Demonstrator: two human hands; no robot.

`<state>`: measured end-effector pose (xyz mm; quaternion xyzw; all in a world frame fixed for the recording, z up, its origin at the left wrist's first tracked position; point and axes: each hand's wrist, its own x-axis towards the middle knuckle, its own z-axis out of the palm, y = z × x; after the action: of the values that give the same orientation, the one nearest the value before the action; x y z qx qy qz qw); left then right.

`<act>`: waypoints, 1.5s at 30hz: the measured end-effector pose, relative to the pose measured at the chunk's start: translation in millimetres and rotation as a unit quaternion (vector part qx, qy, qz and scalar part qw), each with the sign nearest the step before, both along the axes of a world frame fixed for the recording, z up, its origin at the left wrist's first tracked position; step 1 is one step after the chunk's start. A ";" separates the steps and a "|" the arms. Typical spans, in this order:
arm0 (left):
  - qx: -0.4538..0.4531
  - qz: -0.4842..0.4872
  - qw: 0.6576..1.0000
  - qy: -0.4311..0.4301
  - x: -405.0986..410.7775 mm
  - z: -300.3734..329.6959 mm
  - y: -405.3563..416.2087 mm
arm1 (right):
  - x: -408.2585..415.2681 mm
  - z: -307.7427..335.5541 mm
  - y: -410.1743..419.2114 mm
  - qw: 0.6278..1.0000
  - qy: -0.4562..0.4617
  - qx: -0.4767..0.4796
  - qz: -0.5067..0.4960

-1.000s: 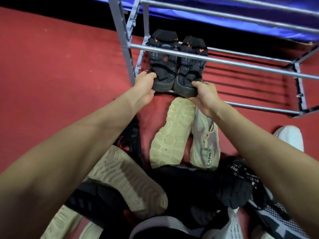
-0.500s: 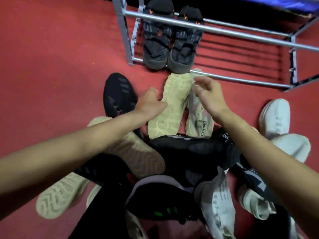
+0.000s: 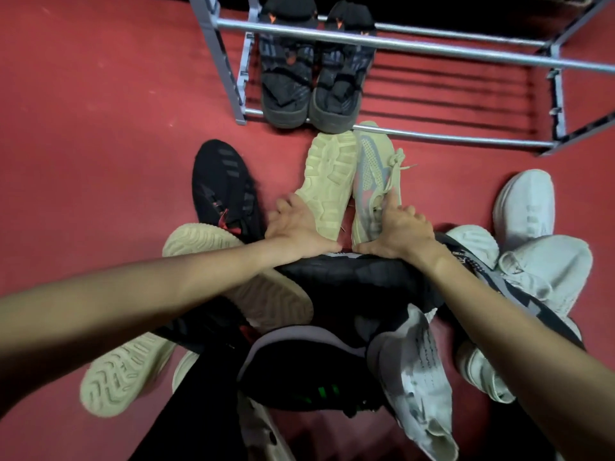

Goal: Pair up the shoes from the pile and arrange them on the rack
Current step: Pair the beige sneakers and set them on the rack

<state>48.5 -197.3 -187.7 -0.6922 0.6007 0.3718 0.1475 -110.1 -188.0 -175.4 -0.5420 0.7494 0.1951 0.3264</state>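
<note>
Beige sneakers (image 3: pixel 349 181) at frame centre, likely light and soft; left hand (image 3: pixel 293 224) and right hand (image 3: pixel 399 227) rest spread on their heels, best grasped there.

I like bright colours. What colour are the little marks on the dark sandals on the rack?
Orange, on the dark strappy sandals; head view.

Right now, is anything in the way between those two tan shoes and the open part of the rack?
Nothing visible blocks them. The tan shoes lie on the red floor with toes at the rack's front bar. The black sandals fill the left end; the bottom shelf to their right shows only bare bars.
</note>
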 end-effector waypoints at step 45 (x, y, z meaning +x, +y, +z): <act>-0.070 0.159 0.959 0.223 -69.6 140.5 37.0 | -104.7 103.8 133.9 0.945 -0.060 -0.267 -0.181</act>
<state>-21.0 -160.3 -47.2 -0.6872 0.5250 0.4921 -0.0999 -214.8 -54.1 -71.6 -0.4751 0.8386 -0.1073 0.2440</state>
